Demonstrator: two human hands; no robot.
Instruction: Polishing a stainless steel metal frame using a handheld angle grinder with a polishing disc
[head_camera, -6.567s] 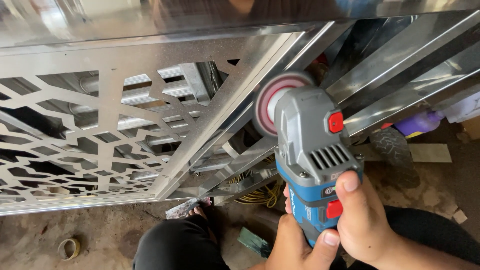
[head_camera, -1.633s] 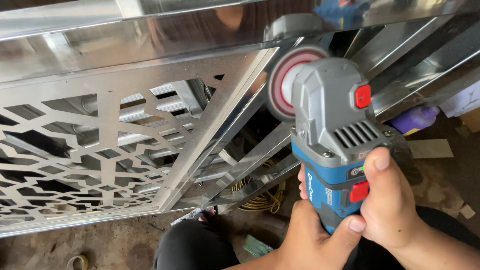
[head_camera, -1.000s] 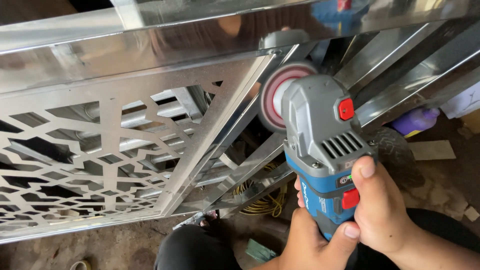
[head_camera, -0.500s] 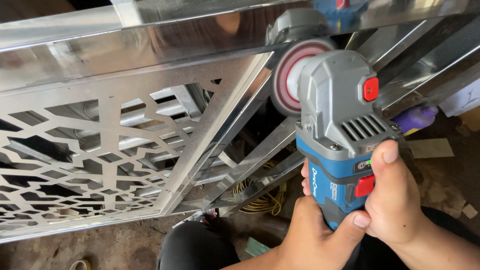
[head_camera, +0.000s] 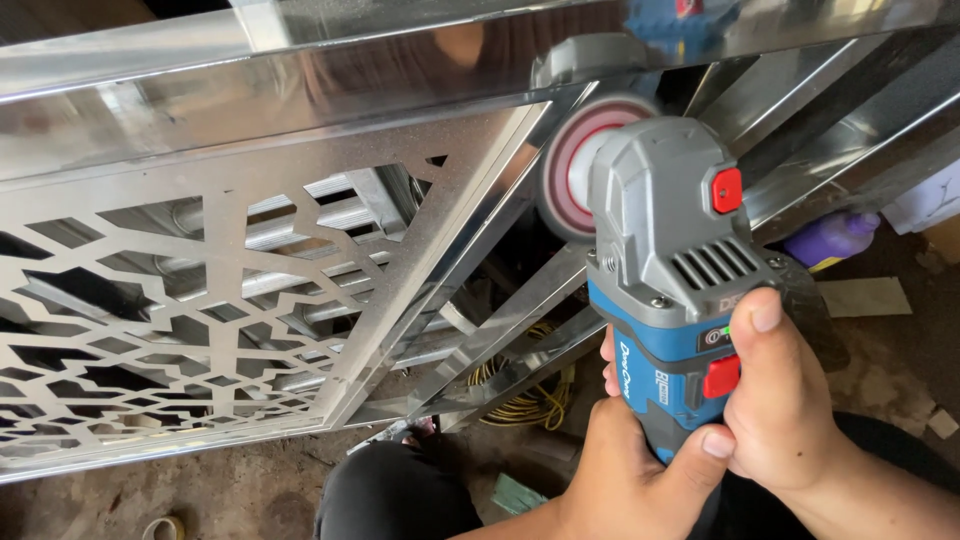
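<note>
Both hands grip a blue and grey angle grinder (head_camera: 672, 290) with red buttons. My left hand (head_camera: 625, 475) wraps the lower end of its blue body from below. My right hand (head_camera: 785, 405) clasps the right side, thumb lying by the lower red switch. The grinder's red and white disc (head_camera: 578, 165) stands on edge against the slanted edge of a shiny steel frame (head_camera: 400, 70), just below the frame's mirror-like top bar. A steel panel (head_camera: 170, 320) cut with a geometric lattice fills the left of the frame.
More polished steel bars (head_camera: 850, 150) cross at the upper right. Under the frame lie a coiled yellow cable (head_camera: 530, 400), a purple bottle (head_camera: 830, 238), and scraps on the dirt floor (head_camera: 200, 495). My dark-trousered knee (head_camera: 395, 495) is at the bottom.
The grinder has shifted back and forth along the frame's slanted edge, now sitting slightly left and lower than half a second ago. Both hands keep the same grip.
</note>
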